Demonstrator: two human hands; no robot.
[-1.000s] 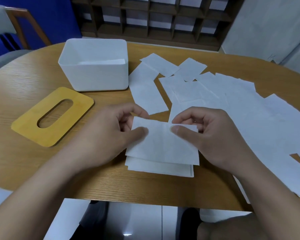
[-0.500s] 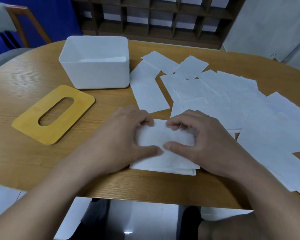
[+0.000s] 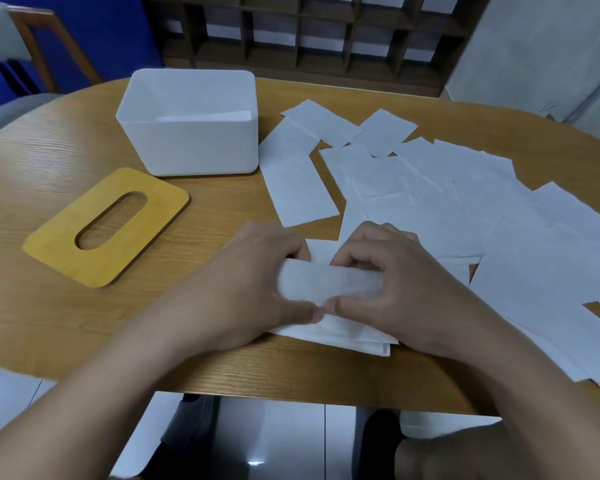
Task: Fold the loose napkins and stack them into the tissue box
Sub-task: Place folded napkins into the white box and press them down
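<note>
Fold in hand: napkin (image 3: 329, 284) sits at near table edge, on top of a small pile of folded napkins (image 3: 354, 339); its far edge is rolled over toward the person, crease not pressed flat yet.
L hand (image 3: 253, 289): fingers curled over the napkin's left end, thumb under the near edge, pinching it.
R hand (image 3: 395, 285): same on the right end, fingers curled, thumb tip touching the L thumb at the napkin's middle.
Risk 1: edges meet skewed, bc both thumbs crowd the middle & the corners are hidden under the hands; fold comes out crooked, prob won't stack square.
Risk 2: thin paper may bunch or tear if pinch drags instead of lifting.
Risk 3: pile underneath may slide w/ the top sheet; it lies just by the table (image 3: 66, 306) edge, could go over.
Risk 4: R forearm hangs over loose napkins (image 3: 430, 202); a sweep may scatter them.
Count, tissue box (image 3: 191, 147): 1, white, open, far left, some napkins already inside.
Count, lid (image 3: 106, 226): 1, yellow, slotted, flat beside box.
Count, loose sheets: approx 10+, overlapping, exact no. can't tell.
Count, pile: a few layers, no. unclear.
</note>
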